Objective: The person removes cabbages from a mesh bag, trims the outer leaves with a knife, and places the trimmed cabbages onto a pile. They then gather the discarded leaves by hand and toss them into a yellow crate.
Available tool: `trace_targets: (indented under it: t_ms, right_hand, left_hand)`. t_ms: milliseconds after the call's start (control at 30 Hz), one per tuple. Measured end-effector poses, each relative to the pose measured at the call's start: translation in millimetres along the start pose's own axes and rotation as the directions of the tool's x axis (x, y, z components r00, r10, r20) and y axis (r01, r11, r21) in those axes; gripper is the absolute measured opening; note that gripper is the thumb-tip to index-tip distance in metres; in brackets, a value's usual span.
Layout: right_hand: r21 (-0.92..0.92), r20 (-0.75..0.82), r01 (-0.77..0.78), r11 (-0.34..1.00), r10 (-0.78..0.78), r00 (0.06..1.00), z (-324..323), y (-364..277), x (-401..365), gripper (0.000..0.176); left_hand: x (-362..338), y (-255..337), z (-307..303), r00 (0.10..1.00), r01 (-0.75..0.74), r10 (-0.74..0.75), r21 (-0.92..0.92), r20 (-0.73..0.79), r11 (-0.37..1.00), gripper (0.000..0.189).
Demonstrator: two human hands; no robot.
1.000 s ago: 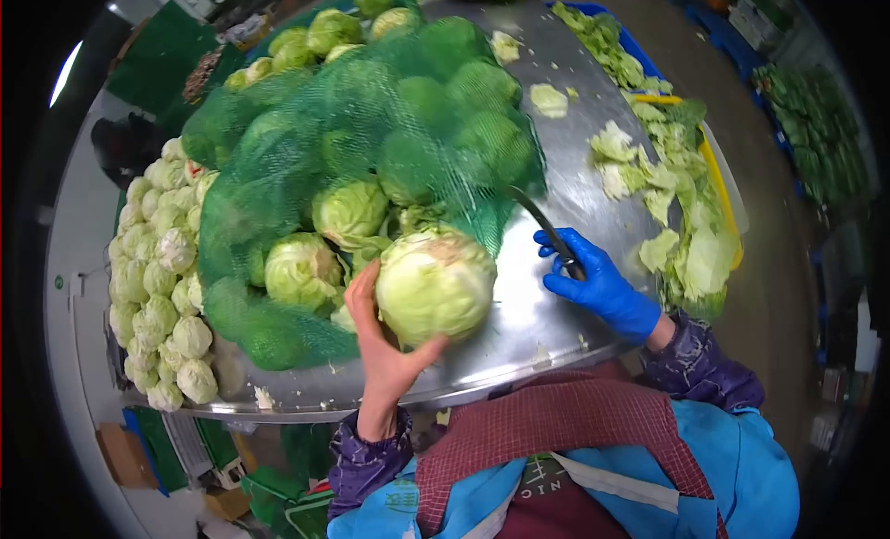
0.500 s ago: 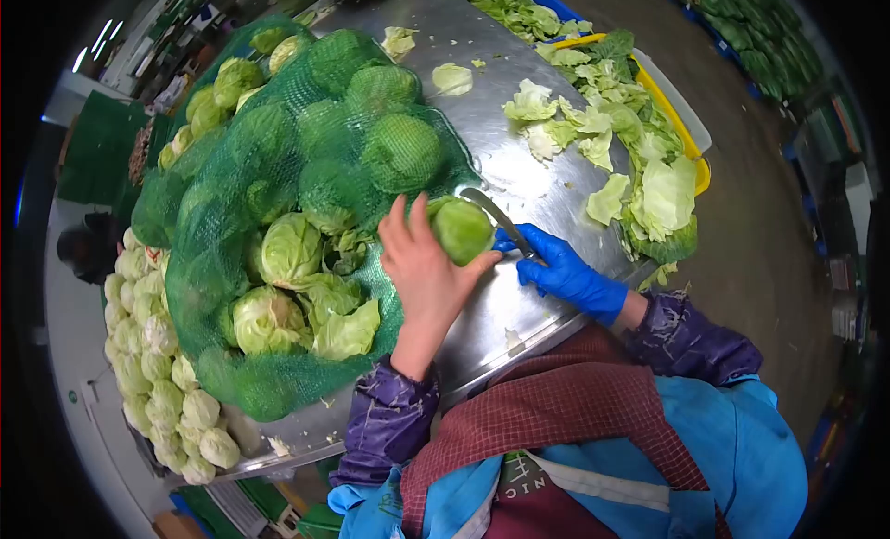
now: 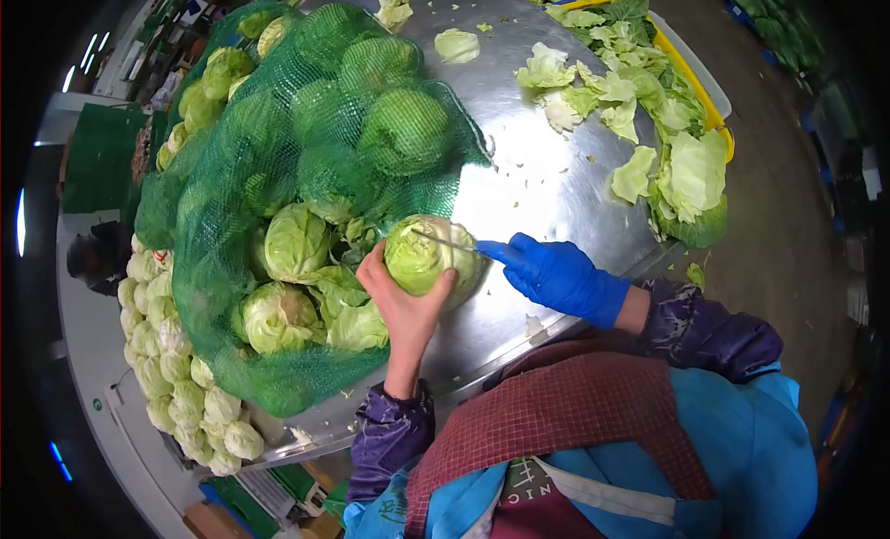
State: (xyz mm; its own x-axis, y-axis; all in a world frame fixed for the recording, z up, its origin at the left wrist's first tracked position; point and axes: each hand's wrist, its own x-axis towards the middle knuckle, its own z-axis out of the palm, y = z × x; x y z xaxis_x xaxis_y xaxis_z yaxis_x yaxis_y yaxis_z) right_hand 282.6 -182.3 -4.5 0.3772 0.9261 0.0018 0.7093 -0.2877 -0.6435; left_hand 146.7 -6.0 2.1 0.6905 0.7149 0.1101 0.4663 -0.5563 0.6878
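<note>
My bare left hand (image 3: 408, 293) grips a pale green cabbage (image 3: 429, 253) from its near left side, fingers and thumb spread round it. In my blue-gloved right hand (image 3: 556, 278) is a knife (image 3: 445, 242), its blade lying across the top of the cabbage. Just left of it, a green mesh bag (image 3: 269, 159) full of cabbages lies on the metal table (image 3: 519, 187). At the bag's mouth sit two uncovered cabbages (image 3: 295, 242) and a loose leaf (image 3: 358, 328).
A pile of trimmed cabbages (image 3: 171, 363) stands at the table's left end. Cut leaves (image 3: 635, 173) lie along the right side, heaped by a yellow-rimmed crate (image 3: 691, 62). A person (image 3: 97, 253) is in the left background.
The cabbage has been turned, now showing a paler, leafy face. My right hand has raised the knife's blade onto its top, and my left hand has moved to its near side.
</note>
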Motion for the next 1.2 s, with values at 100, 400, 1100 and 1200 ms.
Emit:
trace_targets:
  t_ms: [100, 400, 1100, 1200]
  right_hand:
    - [-0.131, 0.052, 0.088, 0.988, -0.081, 0.995, -1.4, 8.1, 11.5, 0.042]
    - [-0.222, 0.082, 0.036, 0.974, -0.019, 0.996, 17.3, 34.8, 34.0, 0.037]
    - [0.286, 0.272, -0.19, 0.939, 0.11, 0.956, -5.3, -37.4, 27.0, 0.056]
    - [0.221, 0.079, -0.28, 0.934, 0.27, 0.96, 17.8, 17.8, 35.4, 0.052]
  left_hand:
    - [3.1, -0.9, -0.7, 0.997, -0.055, 0.055, 0.002, 0.047, 0.998, 0.089]
    - [1.1, 14.3, 13.9, 0.99, -0.142, 0.141, 0.091, 0.015, 0.986, 0.091]
    - [-61.6, -10.0, -7.5, 0.923, 0.301, -0.385, -0.61, -0.007, 0.733, 0.08]
    - [-69.0, -0.3, -7.5, 0.974, 0.178, -0.221, -0.444, -0.048, 0.878, 0.083]
